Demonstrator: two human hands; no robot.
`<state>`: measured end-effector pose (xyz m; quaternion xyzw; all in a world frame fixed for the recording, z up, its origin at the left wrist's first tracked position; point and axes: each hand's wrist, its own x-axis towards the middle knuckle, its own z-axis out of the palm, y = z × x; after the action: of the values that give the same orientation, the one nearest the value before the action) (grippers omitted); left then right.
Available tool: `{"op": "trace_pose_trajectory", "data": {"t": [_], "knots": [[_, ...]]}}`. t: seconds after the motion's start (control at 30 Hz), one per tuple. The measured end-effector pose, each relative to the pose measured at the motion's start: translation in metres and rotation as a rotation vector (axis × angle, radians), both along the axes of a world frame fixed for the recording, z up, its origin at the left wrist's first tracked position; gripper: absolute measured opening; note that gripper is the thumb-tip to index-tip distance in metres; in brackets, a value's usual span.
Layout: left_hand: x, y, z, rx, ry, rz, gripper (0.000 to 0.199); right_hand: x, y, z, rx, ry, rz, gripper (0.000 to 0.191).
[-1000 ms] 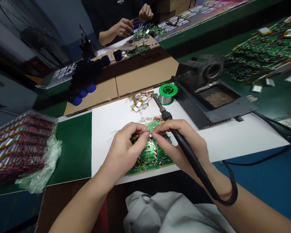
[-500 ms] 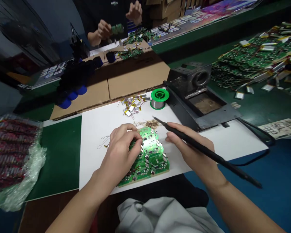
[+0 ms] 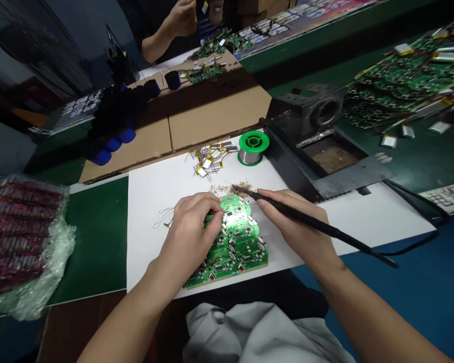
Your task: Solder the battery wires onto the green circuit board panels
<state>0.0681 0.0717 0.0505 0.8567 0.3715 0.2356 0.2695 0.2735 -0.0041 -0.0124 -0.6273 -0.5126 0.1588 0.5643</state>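
**Head view.**

**Left hand (image 3: 189, 237):** fingers curled down on the left side of a green circuit board panel (image 3: 240, 247). Its grip is partly hidden, so whether it holds a part cannot be told.

**Right hand (image 3: 291, 222):** grip closed round a black soldering iron (image 3: 306, 217), tip just past the panel's far edge, over brown solder residue (image 3: 242, 189).

**Placement:** the panel lies on a white paper sheet (image 3: 162, 257), towards the desk's (image 3: 401, 282) near edge.

**State of work:** 2 groups show. Many small silver parts and thin wires already sit across the panel, while a loose pile of pouch cells with leads (image 3: 208, 161) lies unattached near the sheet's far edge.

**About the sheet:** solder wire spool (image 3: 253, 147), far edge; black soldering station (image 3: 310, 126), right; stacked boards with cells (image 3: 404, 80), far right corner; bubble-wrapped cell pack (image 3: 22, 237), left; grey cloth (image 3: 257, 333), below the near edge.

**Beyond:** a co-worker's hand (image 3: 183, 17), raised.
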Motion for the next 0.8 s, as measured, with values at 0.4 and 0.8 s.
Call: {"op": "trace_pose_trajectory", "data": {"t": [0.4,0.8], "knots": [[0.011,0.009,0.003,-0.033,0.033,0.031,0.018,-0.001,-0.013,0.005,0.147,-0.090,-0.050,0.027],[0.006,0.011,0.004,-0.133,0.008,-0.027,0.018,-0.004,-0.055,0.022,0.145,-0.014,0.050,0.039]]}}
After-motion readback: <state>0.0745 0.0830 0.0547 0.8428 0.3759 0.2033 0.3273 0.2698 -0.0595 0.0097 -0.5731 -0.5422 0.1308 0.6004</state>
